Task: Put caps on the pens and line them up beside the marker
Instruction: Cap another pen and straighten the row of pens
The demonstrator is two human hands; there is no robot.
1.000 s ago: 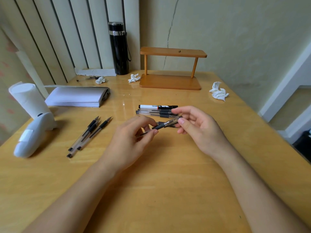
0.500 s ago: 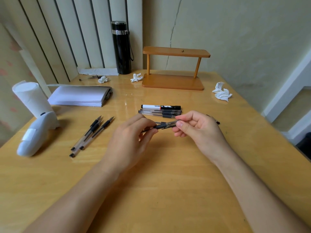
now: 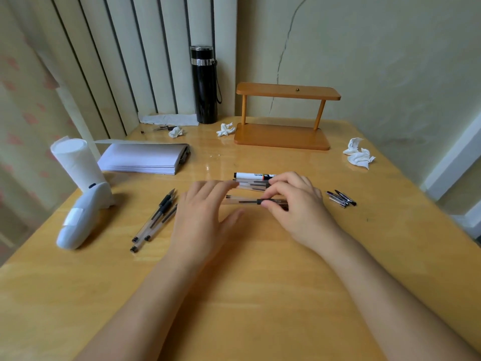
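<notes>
1. My right hand [image 3: 294, 204], just right of the frame's centre, has its grip pinched on a clear pen [image 3: 250, 201], thumb and fingertips on the dark section; the pen lies level, low over or on the counter [image 3: 260, 295], I cannot tell which. Its right end is hidden under my fingers, so I cannot see whether the cap is seated.

2. My left hand [image 3: 205, 217], left of centre, has its grip spread and holds nothing; the fingers are blurred and reach toward the pen's left end.

3. Just above my right hand lies the marker [image 3: 253, 175], white with a black end, flat on the counter. Tight against its near side are two or so lined-up pens [image 3: 251, 184], partly covered by my fingers. I judge these as done.

4. The pen in my grip sits just below that row, parallel to it, so I judge it is about to join the line.

5. To the left of my left hand, three uncapped pens [image 3: 156, 220] lie on a slant, tips toward the upper right.

6. At the right of the frame, a small heap of loose caps [image 3: 341, 198] waits.

7. By my reckoning, about half is finished: three pens need capping and lining up.
</notes>
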